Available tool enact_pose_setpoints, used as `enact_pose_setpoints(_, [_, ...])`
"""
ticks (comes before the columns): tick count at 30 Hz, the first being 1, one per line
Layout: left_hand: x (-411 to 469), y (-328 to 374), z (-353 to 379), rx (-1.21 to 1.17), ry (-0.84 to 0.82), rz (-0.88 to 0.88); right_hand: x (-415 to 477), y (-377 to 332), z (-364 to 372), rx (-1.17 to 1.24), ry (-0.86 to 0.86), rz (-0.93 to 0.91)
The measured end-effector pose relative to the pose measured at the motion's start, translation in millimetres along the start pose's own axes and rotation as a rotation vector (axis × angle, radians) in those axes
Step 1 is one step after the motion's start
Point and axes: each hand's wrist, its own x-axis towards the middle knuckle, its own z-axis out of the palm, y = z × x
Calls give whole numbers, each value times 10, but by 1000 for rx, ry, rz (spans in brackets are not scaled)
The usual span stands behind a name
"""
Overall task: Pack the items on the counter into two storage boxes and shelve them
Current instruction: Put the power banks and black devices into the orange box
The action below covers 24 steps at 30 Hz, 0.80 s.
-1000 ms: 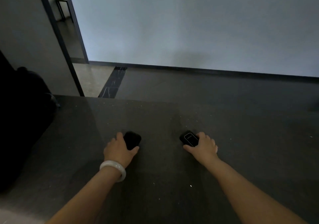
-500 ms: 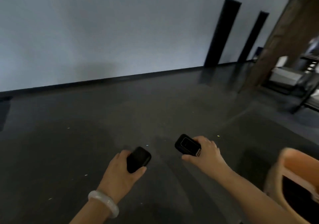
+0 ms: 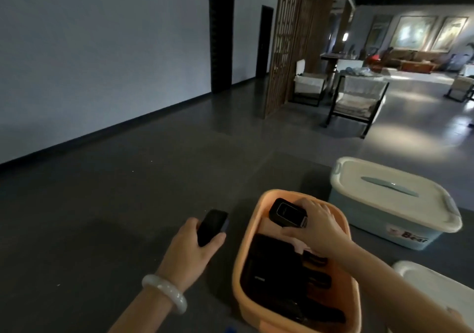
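An open orange storage box (image 3: 242, 250) stands on the dark counter (image 3: 102, 230) at the lower middle, with several black items (image 3: 272, 278) inside. My right hand (image 3: 318, 227) reaches over its far end and grips a small black device (image 3: 284, 212) above the box's inside. My left hand (image 3: 195, 245), with a pale bangle on the wrist, holds another small black device (image 3: 211, 226) just left of the box, over the counter.
A light blue storage box (image 3: 379, 219) with a cream lid on it stands behind and right of the orange box. A white lid (image 3: 436, 291) lies at the lower right. Beyond the counter are dark floor, a wooden screen (image 3: 289, 37) and chairs (image 3: 356, 101).
My view has swung right from the bare counter to the boxes. Both hands lifted the black devices off the counter; the right one now is over the orange box, the left beside it.
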Motion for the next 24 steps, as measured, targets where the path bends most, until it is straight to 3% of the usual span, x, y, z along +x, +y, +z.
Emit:
enact_pose_setpoints(6, [410, 312, 543, 50, -24, 26, 334, 506, 14, -15, -84, 107])
enact_pose_setpoints(12, [635, 300, 635, 72, -112, 59, 446, 376, 203, 128, -218, 78])
enact_pose_setpoints(17, [704, 245, 680, 58, -205, 137, 458, 300, 453, 91, -270, 84])
enact_pose_setpoints(24, [731, 185, 729, 39, -167, 227, 432, 343, 538, 211, -267, 148])
